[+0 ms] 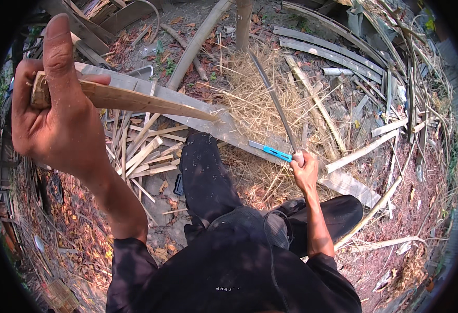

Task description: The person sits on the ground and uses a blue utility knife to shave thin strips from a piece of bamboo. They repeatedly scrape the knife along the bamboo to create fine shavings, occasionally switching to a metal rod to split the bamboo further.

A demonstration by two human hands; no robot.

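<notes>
My left hand [64, 117] is raised at the upper left, fingers wrapped round a flat strip of wood [140, 100], thumb on top. The strip's tapered far end points down toward a long grey plank [351, 188] in front of my knees; whether it touches is unclear. My right hand [307, 171] grips the handle of a machete [276, 98], whose long curved blade points away from me. Beside that hand a blue utility knife [277, 152] with its blade out appears over the plank; I cannot tell whether it rests there or is held.
A pile of straw-like shavings [255, 88] lies beyond and around the plank. Split wood strips [143, 156] are heaped left of my knee. An upright post [243, 26] stands ahead. Long slats [333, 57] and poles [364, 154] lie to the right.
</notes>
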